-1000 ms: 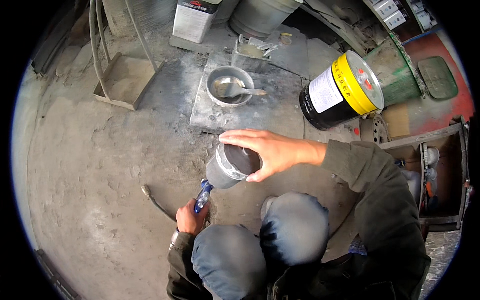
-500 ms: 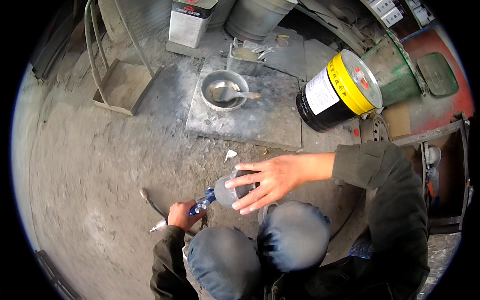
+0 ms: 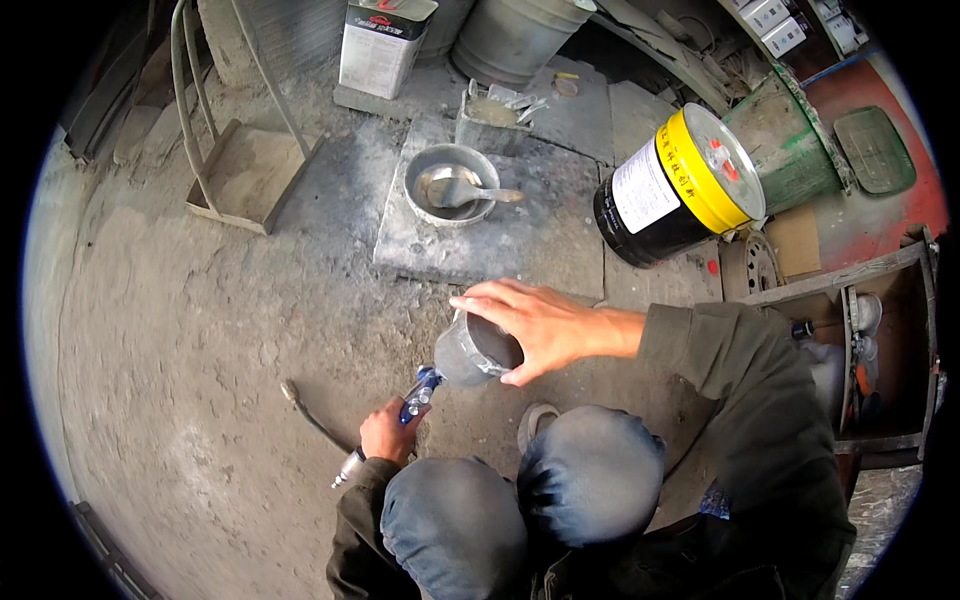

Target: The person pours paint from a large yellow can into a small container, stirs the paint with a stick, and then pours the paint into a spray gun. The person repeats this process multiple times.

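Observation:
My left hand [image 3: 387, 432] is closed around the handle of a blue spray gun [image 3: 420, 394], low in front of my left knee. Fixed to the gun is a grey, cloudy cup [image 3: 462, 352], tilted on its side with its wide end toward the right. My right hand [image 3: 552, 325] grips that wide end, fingers over the far side and thumb on the near side. What the palm covers is hidden. Below my left hand a metal air fitting [image 3: 348, 467] sticks out. A dark hose [image 3: 318, 425] with a metal end lies on the floor beside it.
Ahead, a bowl [image 3: 413, 190] with a brush stands on a stone slab [image 3: 500, 255]. A black and yellow drum [image 3: 690, 185] leans at the right, near a wooden tool box [image 3: 905, 350]. A metal dustpan [image 3: 240, 180] lies far left.
My right hand has shifted from fingers spread along the cup's side to a grip around its wide end. The gun and my left hand have moved slightly right.

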Available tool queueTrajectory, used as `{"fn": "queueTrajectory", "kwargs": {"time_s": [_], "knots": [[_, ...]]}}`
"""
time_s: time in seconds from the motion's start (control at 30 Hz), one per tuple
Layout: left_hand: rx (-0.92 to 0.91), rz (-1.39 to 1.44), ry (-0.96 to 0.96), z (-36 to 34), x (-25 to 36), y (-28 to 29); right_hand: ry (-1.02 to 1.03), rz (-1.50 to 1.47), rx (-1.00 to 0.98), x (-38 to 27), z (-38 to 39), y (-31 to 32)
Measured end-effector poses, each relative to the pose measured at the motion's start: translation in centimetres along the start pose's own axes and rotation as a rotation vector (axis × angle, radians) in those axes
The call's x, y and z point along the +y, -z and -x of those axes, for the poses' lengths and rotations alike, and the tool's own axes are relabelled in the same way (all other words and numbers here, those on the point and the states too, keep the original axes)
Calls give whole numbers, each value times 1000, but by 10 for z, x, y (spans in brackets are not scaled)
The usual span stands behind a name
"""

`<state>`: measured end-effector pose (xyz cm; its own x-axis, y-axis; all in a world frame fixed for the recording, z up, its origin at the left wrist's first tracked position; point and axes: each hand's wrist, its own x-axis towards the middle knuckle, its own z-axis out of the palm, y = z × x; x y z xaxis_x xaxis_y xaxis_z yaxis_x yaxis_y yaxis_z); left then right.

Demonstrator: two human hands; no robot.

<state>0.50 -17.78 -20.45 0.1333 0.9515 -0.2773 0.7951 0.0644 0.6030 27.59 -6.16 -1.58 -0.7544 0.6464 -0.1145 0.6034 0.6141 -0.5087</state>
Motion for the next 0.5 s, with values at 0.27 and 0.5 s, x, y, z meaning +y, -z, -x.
{"fn": "queueTrajectory", "kwargs": {"time_s": [0.27, 0.5], "knots": [[111, 303, -123, -33, 48, 19, -569, -994, 140, 30, 20, -97], [167, 497, -526, -58, 121, 53, -627, -1379, 706, -3, -60, -101]]}}
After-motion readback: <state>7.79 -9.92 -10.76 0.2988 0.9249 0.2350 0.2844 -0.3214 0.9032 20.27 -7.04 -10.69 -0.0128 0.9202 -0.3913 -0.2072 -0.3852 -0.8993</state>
